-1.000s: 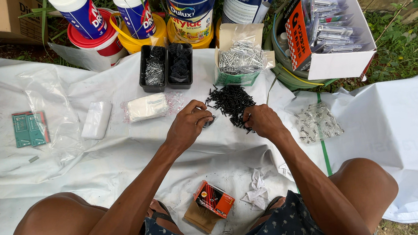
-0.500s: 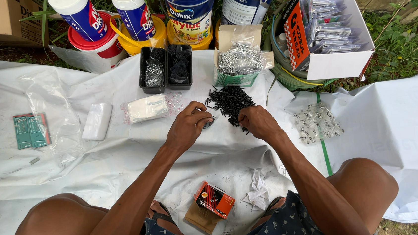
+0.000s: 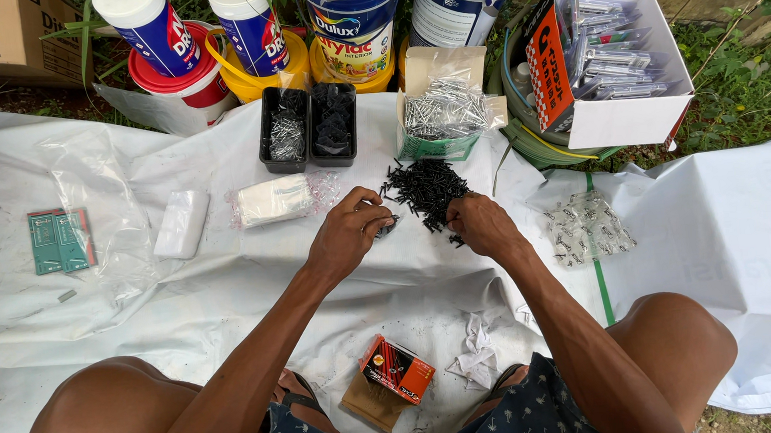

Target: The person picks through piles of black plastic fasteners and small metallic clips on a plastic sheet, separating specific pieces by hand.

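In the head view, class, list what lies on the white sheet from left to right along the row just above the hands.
Green packets → white block → clear bag of white pieces → left hand → black screw pile → right hand → clear bags of small parts.

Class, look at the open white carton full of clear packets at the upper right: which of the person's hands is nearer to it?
Right. The right hand works at the near edge of the black screw pile, just left of and below the white carton. The left hand lies farther left, beyond the pile.
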